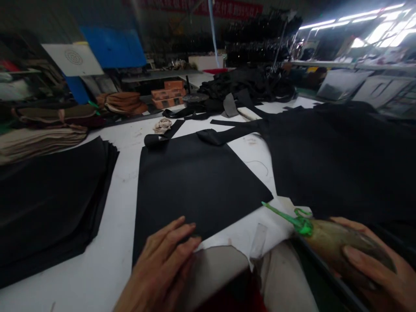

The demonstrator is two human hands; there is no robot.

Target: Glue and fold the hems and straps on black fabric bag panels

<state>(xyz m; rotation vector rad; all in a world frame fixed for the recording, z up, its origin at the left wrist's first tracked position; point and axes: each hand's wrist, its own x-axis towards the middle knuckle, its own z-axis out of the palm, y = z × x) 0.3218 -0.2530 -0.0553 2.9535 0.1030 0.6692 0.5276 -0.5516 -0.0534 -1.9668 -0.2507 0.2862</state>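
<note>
A flat black sheet (195, 182), leather-like, lies on the white table in front of me. My left hand (162, 260) rests on its near edge, fingers stretched out and holding nothing. At the lower right, my right hand (373, 260) is wrapped around a squeeze bottle (334, 242), brownish and translucent with a green nozzle. The bottle is tilted onto its side, its green tip close to the sheet's right corner. What is inside the bottle I cannot make out. A narrow black strip (240, 131) lies along the sheet's far edge.
To the left is a stack of black sheets (58, 195), with beige folded material (42, 141) behind it. A large black piece (341, 160) covers the right side. Farther back are orange boxes (168, 94), a crumpled beige wad (162, 125) and a heap of black material (247, 82).
</note>
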